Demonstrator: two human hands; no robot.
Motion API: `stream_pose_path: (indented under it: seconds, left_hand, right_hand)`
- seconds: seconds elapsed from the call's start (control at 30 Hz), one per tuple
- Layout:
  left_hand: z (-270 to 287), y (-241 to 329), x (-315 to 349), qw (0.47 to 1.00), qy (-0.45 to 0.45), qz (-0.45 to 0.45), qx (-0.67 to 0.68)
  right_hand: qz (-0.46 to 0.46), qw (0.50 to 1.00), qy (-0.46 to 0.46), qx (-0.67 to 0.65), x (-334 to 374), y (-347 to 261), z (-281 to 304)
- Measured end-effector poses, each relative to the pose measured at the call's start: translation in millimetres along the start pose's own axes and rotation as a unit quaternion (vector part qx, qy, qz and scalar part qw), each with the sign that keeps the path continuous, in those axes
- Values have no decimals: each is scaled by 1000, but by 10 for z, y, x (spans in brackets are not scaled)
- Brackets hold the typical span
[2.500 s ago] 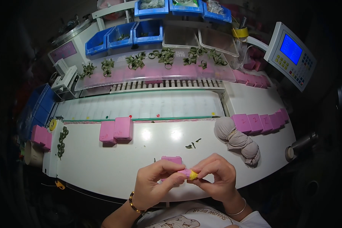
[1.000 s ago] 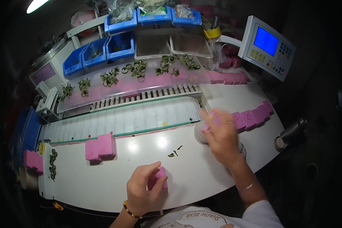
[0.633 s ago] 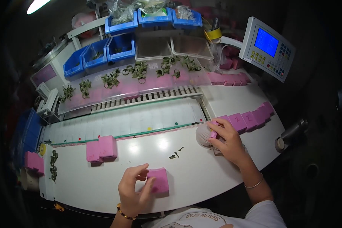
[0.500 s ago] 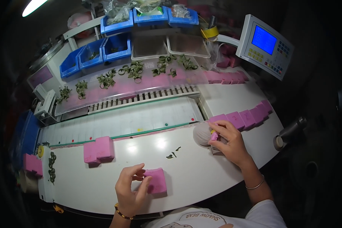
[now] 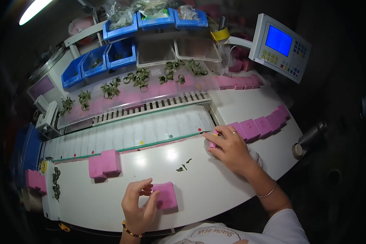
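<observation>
From my remote seat I see, right of the frame's centre, the right hand [image 5: 233,153] pinching a small pink-and-yellow piece [image 5: 212,144], not yet set down, near the right end of a pale belt [image 5: 122,135]. At lower centre, the left hand [image 5: 138,205] is empty, thumb and fingers curved apart beside a pink block [image 5: 166,197]; I cannot tell whether they touch, nor how much work remains.
</observation>
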State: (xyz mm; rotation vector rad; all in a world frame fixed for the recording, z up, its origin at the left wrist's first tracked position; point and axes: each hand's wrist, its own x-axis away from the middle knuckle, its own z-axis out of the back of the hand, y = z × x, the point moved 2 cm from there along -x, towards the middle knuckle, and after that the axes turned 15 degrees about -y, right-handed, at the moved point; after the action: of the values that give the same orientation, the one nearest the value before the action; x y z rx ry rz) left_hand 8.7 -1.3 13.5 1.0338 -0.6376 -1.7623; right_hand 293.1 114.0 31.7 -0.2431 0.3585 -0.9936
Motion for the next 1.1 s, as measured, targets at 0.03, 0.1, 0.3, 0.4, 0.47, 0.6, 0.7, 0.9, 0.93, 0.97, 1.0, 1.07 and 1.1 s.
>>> stream_pose_path:
  seconds: [0.03, 0.1, 0.3, 0.4, 0.47, 0.6, 0.7, 0.9, 0.93, 0.97, 1.0, 1.07, 1.1]
  left_hand:
    - [10, -3, 12, 1000, 1, 1, 0]
    - [31, -12, 28, 1000, 4, 10, 0]
    - [95, -69, 77, 999, 10, 34, 1]
    - [120, -100, 72, 999, -7, 32, -6]
    - [123, -100, 63, 999, -10, 35, -6]
    - [109, -92, 52, 999, -8, 39, -7]
    - [105, -68, 47, 999, -9, 38, -2]
    - [186, -76, 82, 999, -6, 32, -28]
    - [202, -85, 88, 999, -5, 32, -28]
    - [220, -98, 94, 999, -6, 35, -28]
    - [241, -111, 98, 999, -7, 38, -27]
    - [315, -146, 93, 998, -49, 28, -18]
    - [331, -144, 78, 996, -92, 18, -9]
  right_hand:
    - [-4, 1000, -13, -6, 2, -3, -5]
    - [-10, 998, -18, -53, 66, 4, 9]
    - [20, 981, 4, -194, 206, 111, 106]
    - [4, 985, -3, -172, 250, 94, 144]
    - [-21, 991, -12, -131, 262, 45, 199]
    - [52, 995, 84, -21, 126, -197, 288]
    - [49, 998, 50, 0, 58, -85, 72]
    - [20, 998, -2, -68, 67, -9, -25]
    - [16, 996, 18, -80, 99, -7, -25]
    - [13, 995, 38, -93, 125, 0, -16]
    - [13, 995, 38, -91, 136, 15, -13]
    - [23, 996, 49, -72, 160, 40, -9]
    - [22, 996, 50, -71, 176, 40, 12]
